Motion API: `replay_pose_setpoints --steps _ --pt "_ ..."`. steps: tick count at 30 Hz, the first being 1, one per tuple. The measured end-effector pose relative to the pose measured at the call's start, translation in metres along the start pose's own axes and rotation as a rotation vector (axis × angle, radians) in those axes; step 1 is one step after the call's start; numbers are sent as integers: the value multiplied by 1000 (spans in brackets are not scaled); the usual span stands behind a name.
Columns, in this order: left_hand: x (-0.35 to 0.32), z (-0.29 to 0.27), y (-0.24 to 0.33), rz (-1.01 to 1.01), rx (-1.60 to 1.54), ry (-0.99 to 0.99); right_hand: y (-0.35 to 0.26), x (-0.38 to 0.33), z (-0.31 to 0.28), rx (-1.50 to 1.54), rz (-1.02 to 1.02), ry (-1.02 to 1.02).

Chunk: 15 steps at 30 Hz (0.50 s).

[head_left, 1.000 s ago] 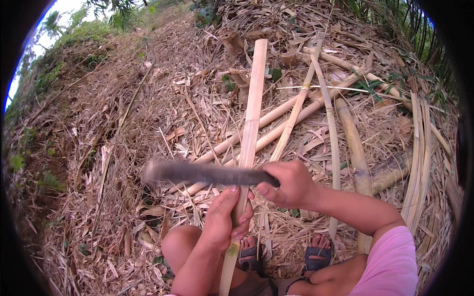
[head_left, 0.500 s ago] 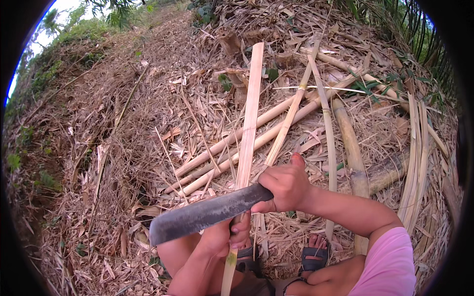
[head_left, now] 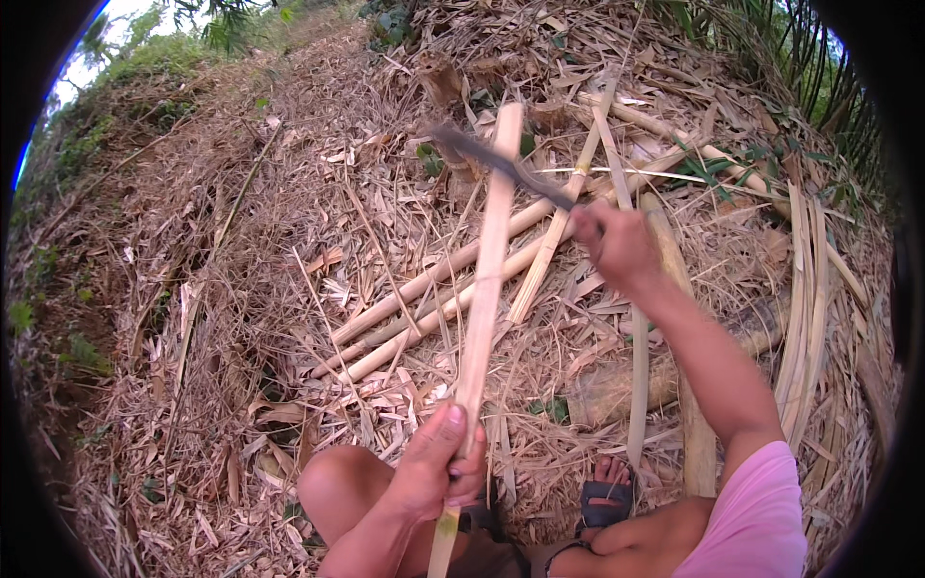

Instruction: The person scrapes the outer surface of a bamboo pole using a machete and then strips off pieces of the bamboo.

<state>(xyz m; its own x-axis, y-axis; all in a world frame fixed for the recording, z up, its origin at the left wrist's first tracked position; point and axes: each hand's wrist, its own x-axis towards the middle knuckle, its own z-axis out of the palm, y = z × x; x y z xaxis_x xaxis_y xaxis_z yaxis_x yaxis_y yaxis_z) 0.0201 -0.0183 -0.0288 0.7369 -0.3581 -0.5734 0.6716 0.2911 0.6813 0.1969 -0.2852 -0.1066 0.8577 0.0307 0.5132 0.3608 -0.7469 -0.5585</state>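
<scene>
My left hand [head_left: 431, 464] is wrapped around a long pale split bamboo strip [head_left: 488, 260], low down near my knees. The strip points away from me, and its lower end passes below the fist. My right hand [head_left: 617, 241] grips a dark-bladed machete [head_left: 528, 181] farther out and to the right. Its blade, blurred by motion and seen nearly edge-on, crosses the strip near the far end. Whether blade and strip touch, I cannot tell. The machete's handle is mostly hidden in my fist.
Bamboo poles [head_left: 434, 326] and slats lie crossed on the ground beyond the strip. Several thin split strips [head_left: 805, 308] rest at the right. Thick bamboo lengths [head_left: 696, 424] lie by my sandalled foot [head_left: 605, 496]. Cut stumps [head_left: 441, 82] stand ahead among dry leaves.
My right hand has carried the machete from just above my left hand outward to the strip's far end, turning the blade nearly edge-on. My left hand keeps its hold; the strip has shifted slightly.
</scene>
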Motion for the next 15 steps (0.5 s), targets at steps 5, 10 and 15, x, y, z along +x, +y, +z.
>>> replay_pose_setpoints --steps 5,10,15 --pt "14 -3 0 -31 32 28 -14 -18 -2 -62 -56 -52" --pt "9 -2 -10 -78 60 44 21 -1 12 16 -86 -24" --pt "15 6 -9 -4 204 5 104 27 4 69 535 126"
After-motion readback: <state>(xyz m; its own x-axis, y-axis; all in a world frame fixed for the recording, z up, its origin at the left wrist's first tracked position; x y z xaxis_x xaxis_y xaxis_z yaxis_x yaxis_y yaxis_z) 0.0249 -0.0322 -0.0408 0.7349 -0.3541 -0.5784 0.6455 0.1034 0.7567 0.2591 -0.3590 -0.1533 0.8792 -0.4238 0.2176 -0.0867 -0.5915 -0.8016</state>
